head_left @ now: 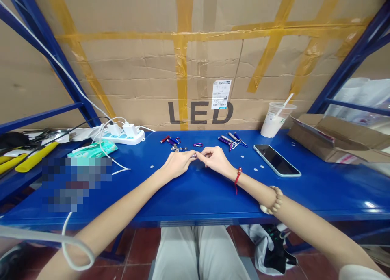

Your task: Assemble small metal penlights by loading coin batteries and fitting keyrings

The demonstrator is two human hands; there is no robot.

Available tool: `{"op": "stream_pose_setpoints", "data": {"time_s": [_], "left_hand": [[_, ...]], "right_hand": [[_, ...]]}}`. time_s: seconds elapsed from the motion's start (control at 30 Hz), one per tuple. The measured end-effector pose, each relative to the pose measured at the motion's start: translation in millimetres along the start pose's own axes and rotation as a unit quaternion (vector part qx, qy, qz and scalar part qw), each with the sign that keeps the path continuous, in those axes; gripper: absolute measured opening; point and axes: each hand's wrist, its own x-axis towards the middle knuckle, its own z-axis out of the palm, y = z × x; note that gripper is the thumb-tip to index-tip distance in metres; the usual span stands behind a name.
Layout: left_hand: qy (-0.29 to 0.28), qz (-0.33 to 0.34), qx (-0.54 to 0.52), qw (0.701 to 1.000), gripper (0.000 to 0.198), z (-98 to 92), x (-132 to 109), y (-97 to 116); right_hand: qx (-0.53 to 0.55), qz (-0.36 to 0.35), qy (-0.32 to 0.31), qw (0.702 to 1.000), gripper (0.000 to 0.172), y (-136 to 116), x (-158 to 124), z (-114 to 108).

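Both my hands rest on the blue table [195, 194] and meet at its middle. My left hand [178, 163] and my right hand [215, 157] pinch a small purple and silver piece [194, 155] between their fingertips. Just beyond them lie small silver parts [179, 148], a purple clip [198, 145], and small red and blue keychain lights [171, 140]. More purple and blue keychain lights [231, 140] lie to the back right. My right wrist wears a red string and a beaded bracelet.
A phone [276, 160] lies face up to the right, with a plastic cup and straw [276, 118] and an open cardboard box [332, 140] behind it. At the left are a white power strip [123, 135] with chargers, cables, a green pack [91, 150] and yellow-handled tools [33, 158]. Cardboard walls the back.
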Motion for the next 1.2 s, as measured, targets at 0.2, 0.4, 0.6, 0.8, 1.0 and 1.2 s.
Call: {"op": "stream_pose_setpoints", "data": {"time_s": [0.2, 0.4, 0.6, 0.8, 1.0, 1.2], "left_hand": [[0.016, -0.023, -0.028, 0.999, 0.026, -5.1, 2.8, 0.8], [0.021, -0.049, -0.061, 0.997, 0.028, -6.4, 4.1, 2.9], [0.015, -0.094, -0.075, 0.993, 0.029, -7.9, 6.1, 5.8], [0.017, -0.119, -0.091, 0.989, 0.029, -10.1, 7.3, 3.4], [0.051, -0.067, -0.113, 0.990, 0.028, -9.5, 5.8, 3.8], [0.054, -0.041, -0.118, 0.991, 0.027, -6.1, 6.4, 3.2]], "right_hand": [[0.045, 0.030, -0.005, 0.999, 0.040, -0.5, 3.3, -3.8], [0.125, 0.065, -0.021, 0.990, 0.042, -2.4, 5.9, -4.5], [0.110, 0.038, 0.028, 0.993, 0.040, -5.3, 7.3, -7.4], [0.013, -0.077, 0.062, 0.995, 0.032, -1.3, 10.6, -16.1], [-0.030, -0.121, 0.072, 0.990, 0.031, 4.6, 11.7, -16.1], [-0.008, -0.140, 0.071, 0.988, 0.036, 3.9, 11.8, -17.2]]}}
